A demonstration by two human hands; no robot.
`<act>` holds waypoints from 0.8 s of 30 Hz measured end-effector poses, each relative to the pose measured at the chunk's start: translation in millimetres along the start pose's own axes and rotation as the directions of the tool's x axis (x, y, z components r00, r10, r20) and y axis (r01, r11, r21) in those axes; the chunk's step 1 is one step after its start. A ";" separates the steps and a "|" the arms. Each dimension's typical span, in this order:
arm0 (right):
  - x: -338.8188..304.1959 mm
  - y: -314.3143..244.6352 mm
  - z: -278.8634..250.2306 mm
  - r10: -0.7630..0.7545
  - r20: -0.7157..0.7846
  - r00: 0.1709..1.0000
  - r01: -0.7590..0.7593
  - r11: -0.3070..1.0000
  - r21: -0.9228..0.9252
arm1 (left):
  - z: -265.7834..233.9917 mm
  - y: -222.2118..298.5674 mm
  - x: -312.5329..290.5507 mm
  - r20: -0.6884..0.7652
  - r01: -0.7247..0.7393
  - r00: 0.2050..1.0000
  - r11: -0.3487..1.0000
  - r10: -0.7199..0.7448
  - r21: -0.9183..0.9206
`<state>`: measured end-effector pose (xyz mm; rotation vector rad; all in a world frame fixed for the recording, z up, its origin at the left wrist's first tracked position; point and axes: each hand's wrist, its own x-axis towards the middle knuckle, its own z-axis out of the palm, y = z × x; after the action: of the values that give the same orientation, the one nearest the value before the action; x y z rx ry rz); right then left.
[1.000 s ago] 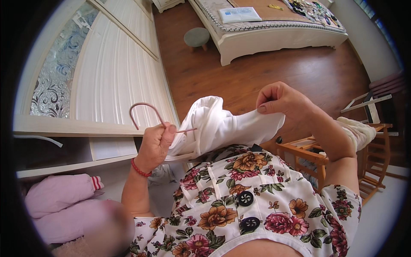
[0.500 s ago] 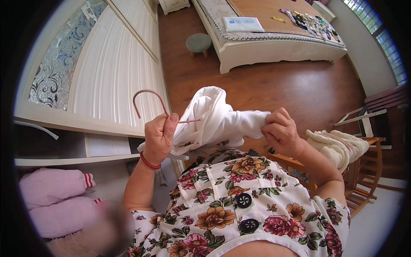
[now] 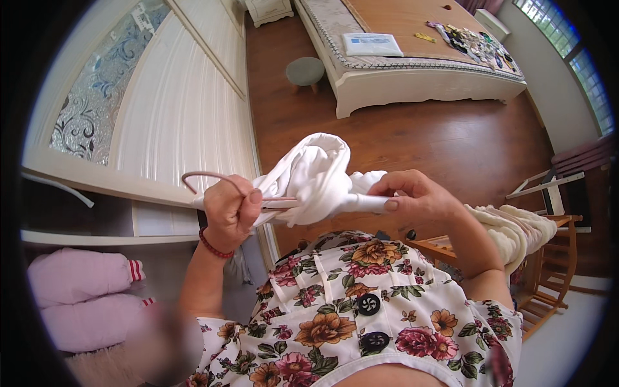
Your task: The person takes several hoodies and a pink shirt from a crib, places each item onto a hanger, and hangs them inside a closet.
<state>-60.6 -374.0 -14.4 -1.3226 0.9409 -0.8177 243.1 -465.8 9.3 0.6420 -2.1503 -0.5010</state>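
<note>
My left hand [image 3: 231, 206] is closed round a pinkish-brown clothes hanger [image 3: 211, 175], whose hook curves out above the knuckles. From the fist the hanger's bar runs right into a bunched white garment [image 3: 314, 169]. At the garment's right side my right hand [image 3: 418, 195] pinches a narrow, stretched part of the cloth between thumb and fingers. The far end of the hanger is hidden in the fabric. A red bead bracelet circles my left wrist.
To the left stands a white wardrobe [image 3: 174, 90]; pink rolled bedding [image 3: 80, 277] lies on its shelf. Ahead are a grey stool [image 3: 305, 71] and a bed [image 3: 425, 84] with a white package and small scattered items. A wooden chair [image 3: 560, 258] holds cream cloth at right.
The left fist has turned, tipping the hook to the left and lower. My right hand has moved slightly left, and the cloth by it is now drawn into a narrow tube.
</note>
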 end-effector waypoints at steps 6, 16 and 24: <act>29.3 -1.2 12.8 0.153 0.190 0.970 -0.122 0.978 -0.167 | 16.8 5.3 12.7 0.134 -0.051 0.990 0.996 0.041 0.072; 43.5 16.4 53.3 -0.026 -0.172 0.985 -0.016 0.971 -0.238 | 11.1 -11.8 12.2 0.230 0.141 0.964 0.990 -0.131 -0.027; 36.8 16.6 55.0 -0.056 -0.230 0.972 0.050 0.998 -0.033 | -20.9 -45.6 6.7 0.532 0.644 0.647 0.765 -0.545 0.001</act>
<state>4.2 -383.0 -34.0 -1.2994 1.1059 -1.0191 268.6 -508.6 0.5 1.2397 -2.2816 -1.3589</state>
